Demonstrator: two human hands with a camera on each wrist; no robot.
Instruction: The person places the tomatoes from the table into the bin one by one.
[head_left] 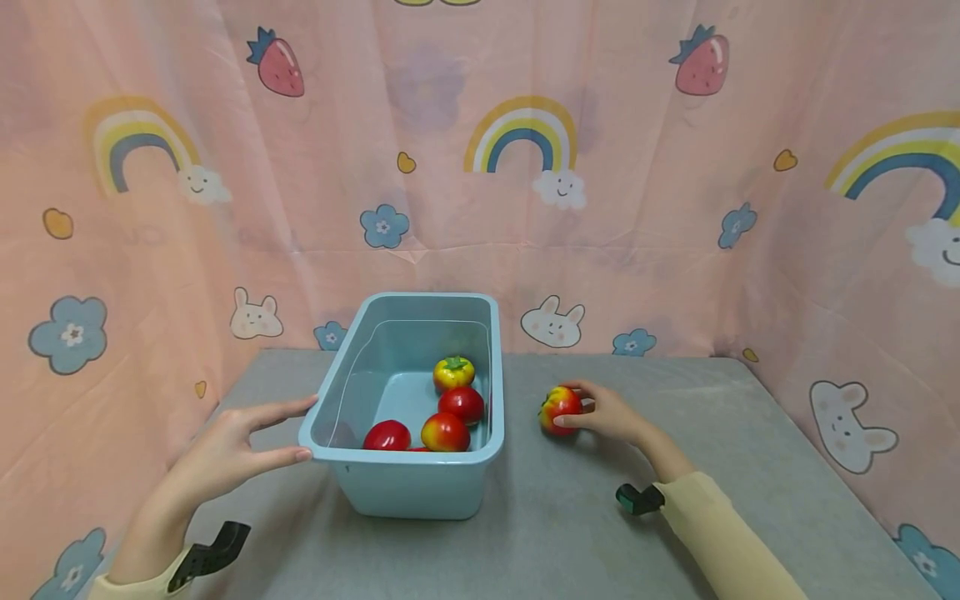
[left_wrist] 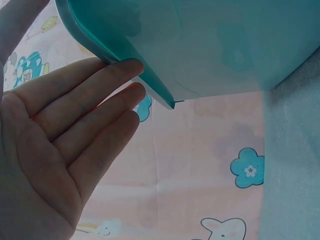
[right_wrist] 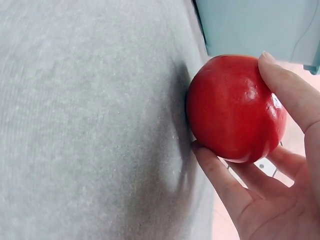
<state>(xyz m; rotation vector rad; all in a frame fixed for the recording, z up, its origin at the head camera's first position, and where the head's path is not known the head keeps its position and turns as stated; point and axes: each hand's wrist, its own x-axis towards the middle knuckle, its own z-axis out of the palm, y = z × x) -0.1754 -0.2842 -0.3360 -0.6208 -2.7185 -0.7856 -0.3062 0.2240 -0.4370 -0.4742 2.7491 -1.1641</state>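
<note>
My right hand (head_left: 609, 414) grips a round, glossy red-and-yellow fruit (head_left: 561, 410) with thumb and fingers around it. In the right wrist view the fruit (right_wrist: 235, 107) shows its smooth red side, close to or on the grey tabletop; whether it touches is hard to tell. To its left stands a light blue plastic bin (head_left: 420, 483) with several similar fruits inside, one of them yellow-topped with a green calyx (head_left: 453, 373). My left hand (head_left: 225, 450) is at the bin's near left corner, fingers extended, tips at the rim. The left wrist view shows its straight fingers (left_wrist: 95, 100) against the bin's edge.
The grey table (head_left: 600, 542) runs back to a pink patterned curtain (head_left: 645, 250), which also hangs along both sides. A black wrist device (head_left: 210, 554) is on the left forearm, another black device (head_left: 639, 498) on the right.
</note>
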